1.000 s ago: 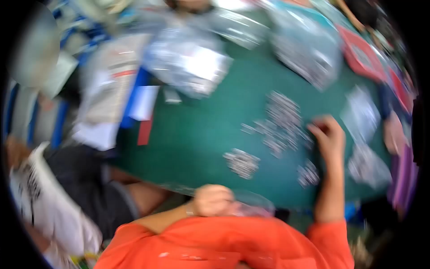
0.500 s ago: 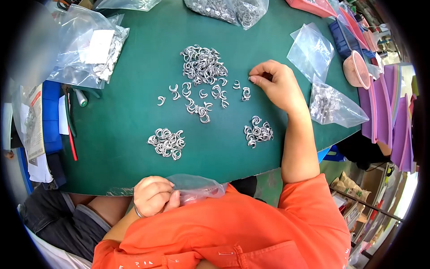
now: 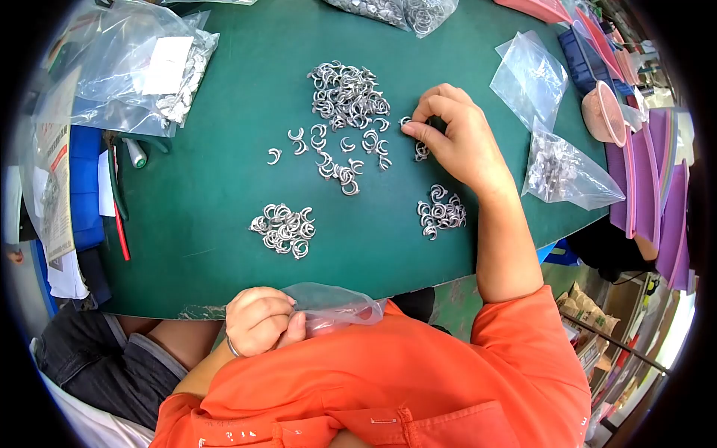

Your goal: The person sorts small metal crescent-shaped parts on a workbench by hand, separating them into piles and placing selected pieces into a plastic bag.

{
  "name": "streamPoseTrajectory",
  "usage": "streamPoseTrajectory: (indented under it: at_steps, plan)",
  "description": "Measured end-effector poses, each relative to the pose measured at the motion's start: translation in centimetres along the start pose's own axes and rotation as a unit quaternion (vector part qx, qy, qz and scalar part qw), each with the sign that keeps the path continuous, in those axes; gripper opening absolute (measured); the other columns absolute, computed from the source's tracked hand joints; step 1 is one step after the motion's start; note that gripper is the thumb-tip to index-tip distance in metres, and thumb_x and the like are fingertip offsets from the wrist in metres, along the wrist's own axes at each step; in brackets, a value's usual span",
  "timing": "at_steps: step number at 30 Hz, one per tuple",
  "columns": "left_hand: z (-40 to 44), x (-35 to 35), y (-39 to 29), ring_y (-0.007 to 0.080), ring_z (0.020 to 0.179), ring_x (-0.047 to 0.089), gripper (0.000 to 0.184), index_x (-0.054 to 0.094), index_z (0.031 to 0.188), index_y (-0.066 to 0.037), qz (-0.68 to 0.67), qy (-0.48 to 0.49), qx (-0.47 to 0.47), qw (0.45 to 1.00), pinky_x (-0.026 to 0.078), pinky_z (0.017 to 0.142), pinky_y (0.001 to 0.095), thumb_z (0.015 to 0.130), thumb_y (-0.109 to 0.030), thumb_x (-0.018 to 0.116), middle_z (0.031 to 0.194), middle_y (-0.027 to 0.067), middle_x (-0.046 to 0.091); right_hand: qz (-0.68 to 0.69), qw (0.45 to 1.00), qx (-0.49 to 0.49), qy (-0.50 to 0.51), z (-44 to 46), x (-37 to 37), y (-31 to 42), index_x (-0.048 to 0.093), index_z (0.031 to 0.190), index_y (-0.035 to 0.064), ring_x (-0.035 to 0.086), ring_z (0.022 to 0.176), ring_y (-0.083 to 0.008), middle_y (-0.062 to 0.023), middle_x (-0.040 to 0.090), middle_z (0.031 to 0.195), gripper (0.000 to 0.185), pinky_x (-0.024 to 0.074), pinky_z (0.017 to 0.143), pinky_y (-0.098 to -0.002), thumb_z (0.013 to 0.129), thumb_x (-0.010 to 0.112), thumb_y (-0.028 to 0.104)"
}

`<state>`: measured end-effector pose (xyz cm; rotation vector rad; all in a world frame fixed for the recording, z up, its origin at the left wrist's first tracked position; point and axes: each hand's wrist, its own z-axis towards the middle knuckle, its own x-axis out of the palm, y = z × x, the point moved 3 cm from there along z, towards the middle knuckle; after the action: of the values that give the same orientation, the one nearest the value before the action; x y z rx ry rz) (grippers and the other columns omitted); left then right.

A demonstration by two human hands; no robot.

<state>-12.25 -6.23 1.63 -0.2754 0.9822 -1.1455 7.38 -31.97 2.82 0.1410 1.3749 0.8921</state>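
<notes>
1. Right hand (image 3: 405, 125): thumb and forefinger draw together at a silvery crescent-shaped metal piece (image 3: 404, 120); whether they grip it, I cannot tell.
2. Left hand (image 3: 261, 321): fingers curled, pinching a clear plastic bag (image 3: 340, 302) at the tabletop's (image 3: 187, 201) near edge.
3. That green tabletop is scuffed just beside the left hand. A large heap (image 3: 347, 93) of crescents lies left of the right hand, one small pile (image 3: 441, 213) nearer the body below it, another (image 3: 285, 230) beyond the left hand.
4. Right of the right hand: a pink basket (image 3: 603, 113), purple panels (image 3: 642, 175); behind that forearm, cluttered shelving (image 3: 609, 343).
</notes>
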Motion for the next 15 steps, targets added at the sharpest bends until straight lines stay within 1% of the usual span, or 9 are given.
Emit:
streamPoseTrajectory:
  at_steps: [2,4,8,11,12,15]
  plan:
    - [-0.1,0.0,0.0,0.0218,0.059,0.063,0.020,0.055,0.062,-0.004,0.001,-0.001,0.001,1.000,0.050,0.050,0.0292,0.065,0.002,0.074,0.065,0.0061,0.058,-0.021,1.000,-0.003,-0.016,0.1,-0.2,-0.2,0.066,0.082,0.0023,0.056,0.089,-0.0306,-0.0093,0.061,0.087,0.011,0.0457,0.081,-0.0389,0.075,0.073,0.006]
    - [-0.1,-0.1,0.0,0.0216,0.059,0.062,0.020,0.055,0.062,-0.005,0.006,0.005,-0.001,1.000,0.049,0.050,0.0291,0.065,0.001,0.074,0.065,0.0058,0.058,0.012,0.998,0.014,-0.054,0.2,-0.6,-0.6,0.066,0.083,0.0022,0.058,0.087,-0.0312,-0.0102,0.062,0.085,0.008,0.0469,0.078,-0.0394,0.077,0.071,0.005]
    - [0.0,0.0,-0.1,0.0216,0.059,0.063,0.020,0.055,0.063,-0.005,0.013,0.001,0.000,1.000,0.049,0.049,0.0291,0.064,0.000,0.074,0.066,0.0057,0.058,0.010,0.996,0.031,-0.079,0.2,-0.8,-0.6,0.067,0.085,0.0025,0.059,0.085,-0.0322,-0.0113,0.063,0.084,0.007,0.0480,0.075,-0.0398,0.078,0.068,0.004]
    - [-0.1,0.1,-0.1,0.0216,0.059,0.063,0.019,0.055,0.063,-0.005,0.011,-0.003,-0.001,1.000,0.049,0.049,0.0290,0.064,0.000,0.074,0.065,0.0057,0.058,-0.015,1.000,-0.002,-0.024,0.0,0.6,0.0,0.069,0.088,0.0052,0.057,0.091,-0.0279,-0.0077,0.062,0.087,0.010,0.0425,0.084,-0.0390,0.078,0.070,0.008]
    - [-0.1,0.1,-0.1,0.0216,0.059,0.063,0.019,0.056,0.063,-0.005,0.011,-0.007,0.001,1.000,0.049,0.049,0.0290,0.064,0.000,0.074,0.065,0.0057,0.058,-0.020,1.000,0.003,-0.019,0.0,0.8,0.0,0.069,0.086,0.0060,0.055,0.094,-0.0257,-0.0059,0.062,0.088,0.009,0.0391,0.088,-0.0384,0.078,0.071,0.011]
    - [-0.1,0.1,-0.1,0.0216,0.059,0.063,0.019,0.056,0.063,-0.005,0.015,-0.008,0.001,1.000,0.048,0.049,0.0289,0.064,0.000,0.074,0.065,0.0058,0.058,-0.015,1.000,0.009,-0.018,0.1,0.7,-0.2,0.069,0.085,0.0064,0.055,0.092,-0.0257,-0.0062,0.062,0.086,0.009,0.0381,0.089,-0.0380,0.078,0.072,0.011]
